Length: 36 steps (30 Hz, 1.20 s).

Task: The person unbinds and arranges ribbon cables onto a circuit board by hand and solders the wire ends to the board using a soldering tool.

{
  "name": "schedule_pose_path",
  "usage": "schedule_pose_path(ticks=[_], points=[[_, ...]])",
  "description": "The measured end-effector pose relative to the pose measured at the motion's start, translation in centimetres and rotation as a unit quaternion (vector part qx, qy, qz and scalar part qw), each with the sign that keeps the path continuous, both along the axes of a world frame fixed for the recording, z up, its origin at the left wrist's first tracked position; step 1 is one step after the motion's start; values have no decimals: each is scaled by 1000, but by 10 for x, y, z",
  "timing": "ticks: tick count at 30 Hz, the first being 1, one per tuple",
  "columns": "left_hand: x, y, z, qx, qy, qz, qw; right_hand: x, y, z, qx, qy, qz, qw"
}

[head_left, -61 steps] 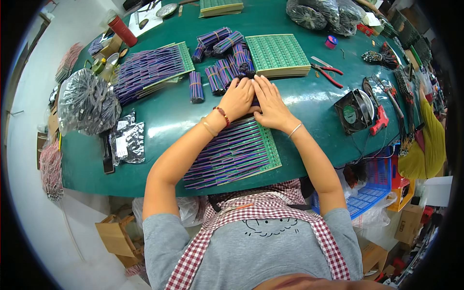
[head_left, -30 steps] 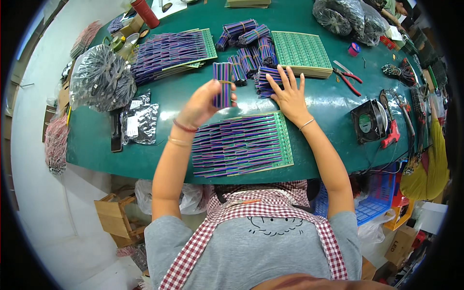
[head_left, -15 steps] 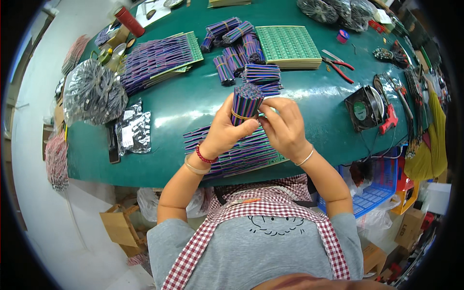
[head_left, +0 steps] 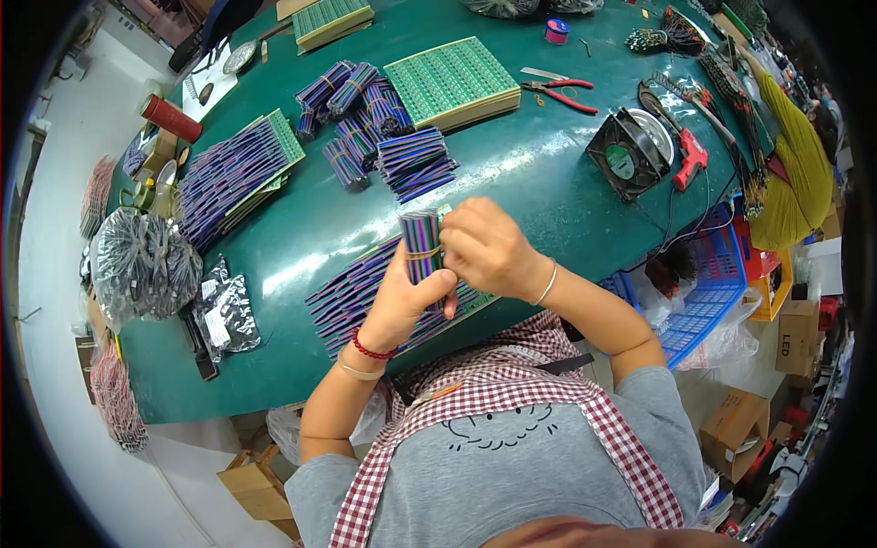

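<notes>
I hold an upright bundle of purple-and-blue wires (head_left: 422,239), bound with a rubber band, just above the near edge of the green table (head_left: 530,173). My left hand (head_left: 402,297) grips the bundle from below. My right hand (head_left: 489,248) closes on its right side at the band. Under my hands lies a green board covered with rows of the same wires (head_left: 361,288). Several more tied bundles (head_left: 384,137) lie in a heap further back on the table.
A stack of green boards (head_left: 452,80) sits behind the heap; another wire-covered board stack (head_left: 233,173) lies at the left. Red-handled pliers (head_left: 562,91), a black fan (head_left: 628,163), silvery bags (head_left: 224,310) and a bagged wire bunch (head_left: 142,265) surround them. A blue basket (head_left: 708,283) hangs at the right.
Two seconds ago both hands lay on the near board. My left hand then lifted a bundle from the heap, and both hands have brought it down close to me.
</notes>
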State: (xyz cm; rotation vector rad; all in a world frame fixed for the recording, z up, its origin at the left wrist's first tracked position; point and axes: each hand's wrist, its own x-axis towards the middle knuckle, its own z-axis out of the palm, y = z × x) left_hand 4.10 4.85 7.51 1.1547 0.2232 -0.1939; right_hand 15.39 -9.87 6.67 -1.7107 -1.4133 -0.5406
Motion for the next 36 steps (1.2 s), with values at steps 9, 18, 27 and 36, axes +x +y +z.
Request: schedule_pose_path(ticks=[9, 18, 27, 36], points=[[41, 42, -17, 438, 0, -174, 882, 113, -50, -51, 74, 212, -263, 938], [168, 82, -51, 827, -261, 43, 496, 211, -71, -109, -206, 222, -557, 773], [117, 53, -73, 851, -287, 25, 438, 110, -21, -78, -89, 145, -161, 972], [102, 55, -88, 895, -241, -32, 374, 74, 17, -98, -306, -15, -137, 942]])
